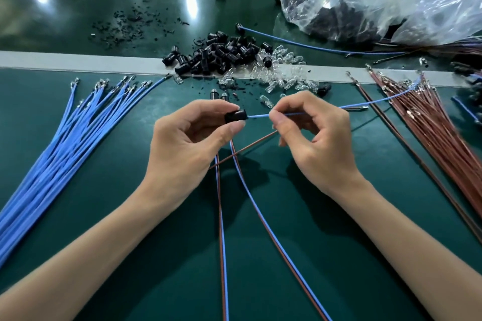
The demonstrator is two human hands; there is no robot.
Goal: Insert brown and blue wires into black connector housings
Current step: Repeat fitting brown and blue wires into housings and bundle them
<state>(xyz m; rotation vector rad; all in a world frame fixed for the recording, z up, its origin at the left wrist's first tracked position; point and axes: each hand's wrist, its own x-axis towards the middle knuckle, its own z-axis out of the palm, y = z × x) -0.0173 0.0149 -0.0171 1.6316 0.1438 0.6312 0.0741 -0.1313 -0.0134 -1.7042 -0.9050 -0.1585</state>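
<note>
Far left of the grip, a fanned bundle of blue wires (65,138) lies on the green mat (104,216), their metal ends pointing away from the person. The left hand (187,143) pinches a black housing (236,116) between thumb and forefinger, the other fingers curled under it, and holds it above the mat. Below that pinch, two brown-and-blue wire pairs (221,229) run along the mat toward the person. A single brown wire (250,146) crosses them at a slant, passing under both hands. A blue wire (259,115) meets the housing's right face; whether its end is fully seated cannot be told. Just right of the housing, the right hand (318,138) pinches this wire between thumb and forefinger, with the remaining fingers loosely bent. The wire trails on to the right. Beyond the grip sit a pile of black housings (216,55) and clear bulbs (281,73). Far right lies a bundle of brown wires (430,122), and behind it a plastic bag (365,0) with dark parts inside.
</note>
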